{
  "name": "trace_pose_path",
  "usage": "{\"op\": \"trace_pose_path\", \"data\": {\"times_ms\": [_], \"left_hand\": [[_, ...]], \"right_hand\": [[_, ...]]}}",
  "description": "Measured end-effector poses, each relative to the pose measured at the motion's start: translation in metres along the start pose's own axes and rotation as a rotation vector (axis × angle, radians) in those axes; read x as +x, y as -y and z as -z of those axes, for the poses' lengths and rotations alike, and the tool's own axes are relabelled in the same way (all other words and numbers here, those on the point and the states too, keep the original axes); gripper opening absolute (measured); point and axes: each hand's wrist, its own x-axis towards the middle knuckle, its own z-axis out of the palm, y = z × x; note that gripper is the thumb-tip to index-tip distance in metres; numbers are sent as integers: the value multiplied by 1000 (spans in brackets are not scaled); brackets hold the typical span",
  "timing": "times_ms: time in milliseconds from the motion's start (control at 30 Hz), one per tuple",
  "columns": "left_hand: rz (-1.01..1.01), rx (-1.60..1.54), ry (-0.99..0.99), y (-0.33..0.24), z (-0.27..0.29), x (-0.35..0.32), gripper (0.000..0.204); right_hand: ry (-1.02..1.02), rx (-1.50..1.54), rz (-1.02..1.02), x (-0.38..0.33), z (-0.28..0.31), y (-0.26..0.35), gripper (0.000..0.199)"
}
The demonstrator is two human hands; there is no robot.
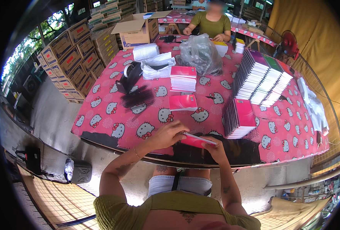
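Both my hands hold one pink spiral notebook (196,140) at the near edge of the table (104,115). My left hand (169,132) lies over its left end. My right hand (213,145) pinches its right end from below. Just beyond lies a single pink notebook (182,102) flat on the cloth. A short stack of pink notebooks (183,78) stands farther back. To my right stands a slanted stack of spiral notebooks with a pink cover on top (239,118).
A long leaning row of notebooks (264,78) fills the right side. A black tape dispenser (128,76), white bags (158,66) and a crumpled clear plastic bag (200,53) sit farther back. A person in green (211,23) sits across. Cardboard boxes (74,57) are piled left.
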Motion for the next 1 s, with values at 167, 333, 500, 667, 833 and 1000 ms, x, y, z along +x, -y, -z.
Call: {"op": "trace_pose_path", "data": {"times_ms": [167, 333, 500, 667, 833, 1000], "left_hand": [[118, 29, 133, 5, 0, -1, 21], [48, 148, 123, 4, -6, -1, 22], [5, 674, -127, -19, -28, 6, 58], [20, 630, -63, -33, -77, -45, 83], [88, 701, -121, -28, -53, -5, 86], [58, 663, -169, -35, -51, -3, 84]], "right_hand": [[-4, 37, 3, -4, 2, -3, 26], [-20, -27, 35, -6, -4, -3, 27], [-191, 85, 30, -8, -27, 12, 28], [-266, 171, -28, -14, -28, 13, 29], [-288, 224, -23, -14, -41, 24, 28], [-216, 101, -32, -18, -32, 14, 30]]}}
